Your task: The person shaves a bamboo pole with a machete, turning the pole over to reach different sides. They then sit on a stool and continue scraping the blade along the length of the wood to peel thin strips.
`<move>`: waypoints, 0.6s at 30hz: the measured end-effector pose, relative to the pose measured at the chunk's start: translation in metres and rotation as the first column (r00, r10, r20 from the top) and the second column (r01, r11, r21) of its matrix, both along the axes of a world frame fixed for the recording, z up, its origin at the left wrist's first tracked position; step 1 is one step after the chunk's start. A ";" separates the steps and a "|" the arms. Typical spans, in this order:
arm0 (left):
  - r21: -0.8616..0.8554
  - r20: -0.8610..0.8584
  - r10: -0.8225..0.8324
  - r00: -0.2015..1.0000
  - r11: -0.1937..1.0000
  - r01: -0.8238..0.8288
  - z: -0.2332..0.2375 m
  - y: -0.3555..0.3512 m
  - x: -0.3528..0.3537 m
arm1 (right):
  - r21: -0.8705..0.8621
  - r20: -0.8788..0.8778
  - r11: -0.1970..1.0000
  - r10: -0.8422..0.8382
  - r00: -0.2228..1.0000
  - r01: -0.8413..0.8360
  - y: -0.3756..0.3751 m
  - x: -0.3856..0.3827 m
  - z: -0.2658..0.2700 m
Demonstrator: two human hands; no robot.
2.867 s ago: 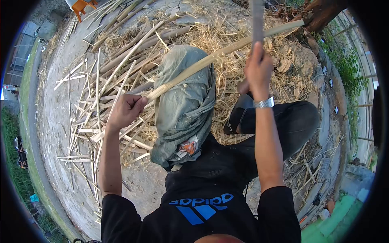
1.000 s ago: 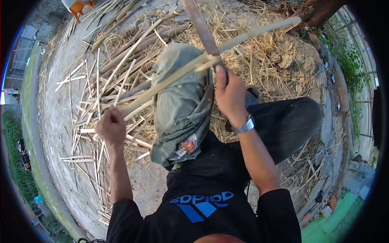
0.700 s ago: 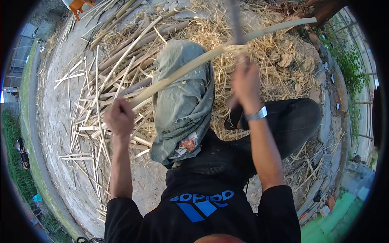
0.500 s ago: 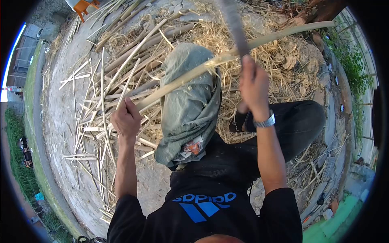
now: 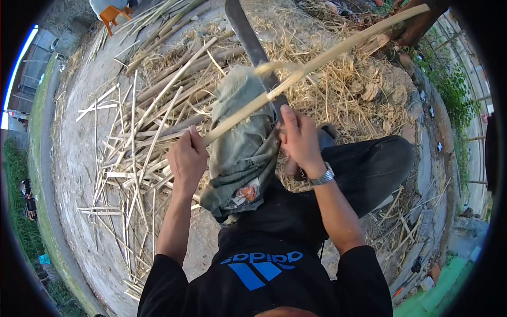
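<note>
A long pale bamboo strip (image 5: 338, 50) runs slantwise from lower left to upper right across a grey-green cloth (image 5: 237, 142) draped over my leg. My left hand (image 5: 187, 158) is closed around the strip's lower end. In my right hand (image 5: 300, 138) is the handle of a machete (image 5: 248, 37), its long dark blade pointing up and away. The blade crosses the strip near the strip's middle, where a shaving (image 5: 274, 67) curls up. A watch sits on my right wrist.
Split bamboo pieces (image 5: 153, 132) lie in a loose pile to the left. Curly shavings (image 5: 327, 100) cover the ground ahead and right. An orange chair (image 5: 112, 15) stands at the far left, and a tree trunk (image 5: 420, 29) rises at the upper right.
The machete has come down and left along the strip toward me, and a shaving now lifts at the blade. My left hand has shifted right, still holding the strip.
</note>
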State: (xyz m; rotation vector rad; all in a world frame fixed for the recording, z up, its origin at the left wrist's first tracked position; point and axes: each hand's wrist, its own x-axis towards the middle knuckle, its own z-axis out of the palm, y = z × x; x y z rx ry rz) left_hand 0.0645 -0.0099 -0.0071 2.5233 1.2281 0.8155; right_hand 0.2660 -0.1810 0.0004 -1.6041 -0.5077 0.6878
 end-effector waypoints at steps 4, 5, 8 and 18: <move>-0.070 0.043 0.003 0.999 0.998 0.000 0.012 -0.001 -0.001 | -0.075 0.398 0.988 -0.097 0.912 0.138 0.003 0.007 -0.020; -0.121 0.057 -0.030 0.998 0.992 0.037 0.015 -0.015 0.013 | -0.017 0.490 0.992 -0.098 0.866 0.122 0.012 -0.005 -0.025; 0.013 0.021 -0.030 0.999 0.999 0.030 0.005 -0.004 0.002 | 0.011 0.016 0.996 0.087 0.996 -0.087 0.001 -0.008 0.004; -0.611 0.703 -0.044 0.709 0.473 0.635 0.067 -0.071 0.049 | 0.316 0.045 0.931 -0.205 0.978 0.181 -0.021 -0.003 0.091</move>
